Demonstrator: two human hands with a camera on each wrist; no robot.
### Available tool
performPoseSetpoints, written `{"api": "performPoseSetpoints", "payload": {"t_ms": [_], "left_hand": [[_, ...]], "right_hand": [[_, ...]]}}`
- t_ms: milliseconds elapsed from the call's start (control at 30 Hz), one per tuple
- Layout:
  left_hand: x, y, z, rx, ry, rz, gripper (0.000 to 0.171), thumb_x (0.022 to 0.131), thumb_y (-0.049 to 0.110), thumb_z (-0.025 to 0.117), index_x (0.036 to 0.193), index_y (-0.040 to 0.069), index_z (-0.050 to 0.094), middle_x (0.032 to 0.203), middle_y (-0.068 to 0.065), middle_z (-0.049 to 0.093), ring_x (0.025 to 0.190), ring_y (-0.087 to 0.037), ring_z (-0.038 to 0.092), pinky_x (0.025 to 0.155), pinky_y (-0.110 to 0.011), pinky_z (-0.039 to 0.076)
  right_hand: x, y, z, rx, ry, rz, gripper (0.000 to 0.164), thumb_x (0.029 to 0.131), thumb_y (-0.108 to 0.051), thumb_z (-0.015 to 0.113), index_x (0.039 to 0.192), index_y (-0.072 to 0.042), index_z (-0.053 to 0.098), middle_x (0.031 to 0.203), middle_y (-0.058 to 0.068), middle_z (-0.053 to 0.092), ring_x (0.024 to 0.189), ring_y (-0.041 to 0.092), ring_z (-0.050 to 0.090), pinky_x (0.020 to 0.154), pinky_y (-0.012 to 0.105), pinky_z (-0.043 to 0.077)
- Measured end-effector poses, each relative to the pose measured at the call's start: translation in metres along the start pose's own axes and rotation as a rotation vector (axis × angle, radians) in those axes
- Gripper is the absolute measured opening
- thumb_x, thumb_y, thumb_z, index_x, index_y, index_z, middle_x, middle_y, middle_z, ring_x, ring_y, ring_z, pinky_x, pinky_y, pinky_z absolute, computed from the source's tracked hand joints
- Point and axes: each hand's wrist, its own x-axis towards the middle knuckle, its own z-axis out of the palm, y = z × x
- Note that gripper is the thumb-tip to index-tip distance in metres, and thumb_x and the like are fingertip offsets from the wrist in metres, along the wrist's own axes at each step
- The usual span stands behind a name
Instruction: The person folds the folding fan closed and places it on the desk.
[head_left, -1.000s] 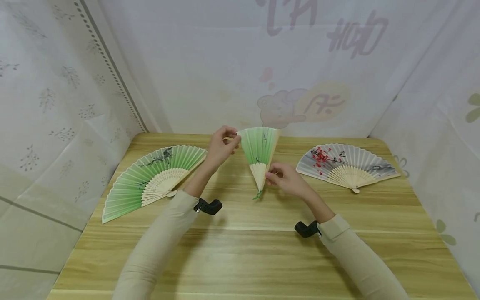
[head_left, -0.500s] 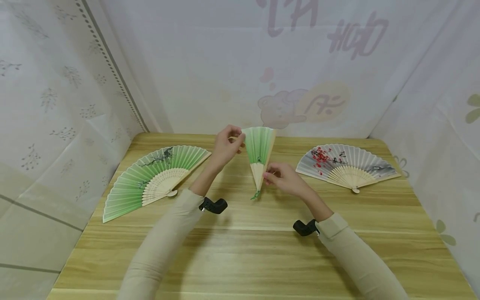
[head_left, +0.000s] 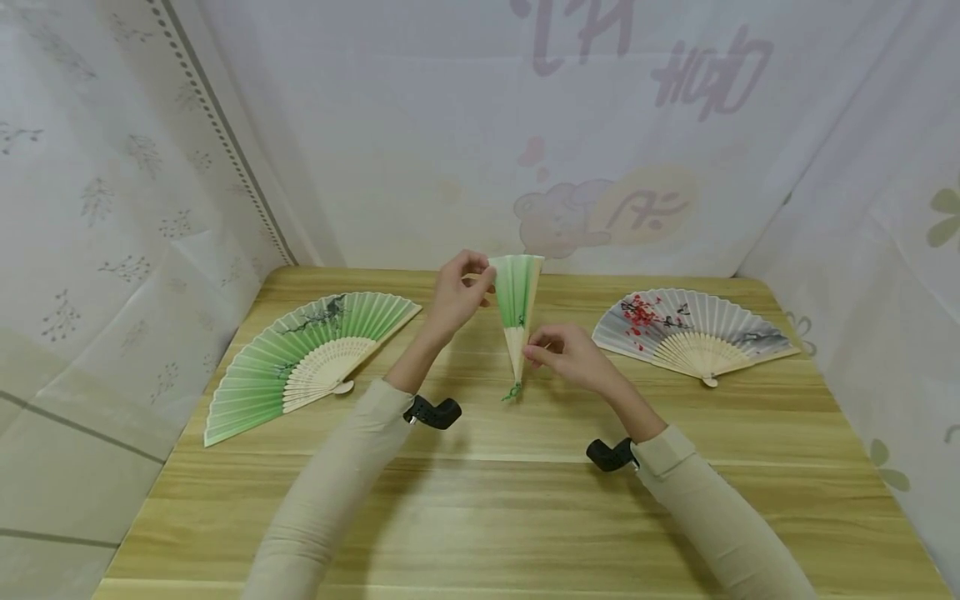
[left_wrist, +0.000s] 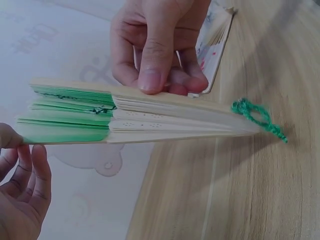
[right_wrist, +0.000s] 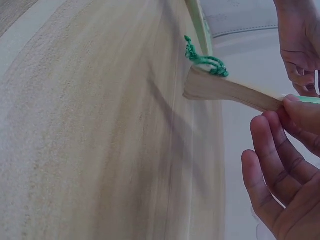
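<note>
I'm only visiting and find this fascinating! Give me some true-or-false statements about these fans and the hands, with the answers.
1. The left hand and the right hand both hold the partly folded green fan. True.
2. Four fans show in the head view. False: there are three, the other two being the spread green fan and the gray fan.
3. A green cord is at the narrow end of the partly folded green fan. True.
4. The gray fan is folded shut. False: it lies spread out on the wooden table.
5. The gray fan has a red print on it. True.
6. The spread green fan lies to the person's right. False: it lies to the left.
</note>
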Motion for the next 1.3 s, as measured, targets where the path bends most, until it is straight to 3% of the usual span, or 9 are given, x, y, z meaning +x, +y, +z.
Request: {"api": "performPoseSetpoints", "payload": {"t_ms": [133,267,367,533,700,833,967,1167,1300], "left_hand": [[-0.001,0.000,0.000,0.006,-0.010,0.008,0.010,0.101,0.002,0.060,0.107,-0.005,0.058,0.095,-0.013,0.062,0.069,-0.023,0.065,0.058,-0.035,0.058],[-0.001,0.001,-0.001,-0.012,-0.021,0.014,0.010,0.102,0.003,0.060,0.108,-0.006,0.058,0.096,-0.014,0.062,0.078,-0.043,0.065,0.058,-0.032,0.058],[-0.001,0.001,-0.001,-0.032,-0.027,0.010,0.011,0.102,0.003,0.060,0.108,-0.006,0.058,0.097,-0.014,0.061,0.083,-0.051,0.063,0.058,-0.031,0.058],[-0.003,0.000,-0.001,-0.039,-0.018,-0.020,0.009,0.102,0.004,0.061,0.107,-0.003,0.058,0.098,-0.012,0.061,0.079,-0.041,0.065,0.060,-0.036,0.059],[-0.004,-0.006,-0.002,-0.038,-0.001,-0.054,0.008,0.101,0.002,0.061,0.107,-0.002,0.057,0.098,-0.011,0.059,0.069,-0.020,0.066,0.056,-0.027,0.057],[-0.004,-0.008,-0.001,-0.033,0.008,-0.053,0.007,0.101,0.002,0.061,0.106,-0.002,0.057,0.099,-0.011,0.060,0.067,-0.014,0.065,0.056,-0.027,0.056],[-0.003,-0.009,0.000,-0.015,0.020,-0.045,0.006,0.100,0.001,0.062,0.104,-0.002,0.058,0.097,-0.011,0.061,0.068,-0.023,0.067,0.056,-0.028,0.057],[-0.004,-0.008,0.003,-0.002,0.023,-0.049,0.008,0.100,0.000,0.060,0.106,-0.006,0.058,0.096,-0.012,0.061,0.080,-0.053,0.064,0.056,-0.030,0.058],[-0.005,-0.008,0.003,-0.004,0.005,-0.066,0.009,0.102,0.001,0.059,0.108,-0.004,0.058,0.097,-0.014,0.061,0.086,-0.055,0.063,0.062,-0.038,0.060]], "right_hand": [[-0.001,0.002,0.000,0.004,0.007,0.006,0.013,0.099,-0.007,0.069,0.096,0.005,0.071,0.088,0.022,0.068,0.076,0.046,0.067,0.070,0.057,0.057],[-0.001,0.005,0.000,0.064,0.007,0.033,0.014,0.099,-0.006,0.068,0.102,0.008,0.069,0.097,0.026,0.067,0.079,0.049,0.066,0.072,0.057,0.058],[-0.001,0.007,0.000,0.120,0.005,0.065,0.013,0.100,-0.004,0.066,0.104,0.009,0.066,0.100,0.027,0.066,0.081,0.051,0.066,0.075,0.056,0.058],[-0.005,0.008,0.001,0.172,0.006,0.079,0.010,0.100,0.001,0.063,0.103,0.010,0.065,0.099,0.024,0.065,0.081,0.054,0.065,0.076,0.056,0.058],[-0.008,0.009,0.003,0.181,0.002,0.062,0.009,0.099,0.002,0.064,0.101,0.010,0.066,0.097,0.023,0.066,0.079,0.054,0.065,0.074,0.056,0.058],[-0.008,0.010,0.004,0.171,0.003,0.058,0.010,0.099,0.000,0.065,0.100,0.009,0.067,0.097,0.023,0.066,0.080,0.053,0.066,0.074,0.055,0.058],[-0.007,0.010,0.004,0.159,-0.002,0.058,0.011,0.099,-0.002,0.066,0.100,0.008,0.068,0.097,0.025,0.066,0.081,0.052,0.067,0.074,0.055,0.058],[-0.007,0.008,0.004,0.104,-0.018,0.025,0.013,0.099,-0.005,0.067,0.103,0.007,0.069,0.098,0.029,0.067,0.079,0.050,0.067,0.072,0.058,0.058],[-0.006,0.007,0.004,0.081,-0.034,0.022,0.011,0.100,-0.007,0.066,0.101,0.004,0.070,0.096,0.028,0.066,0.079,0.048,0.066,0.073,0.057,0.057]]}}
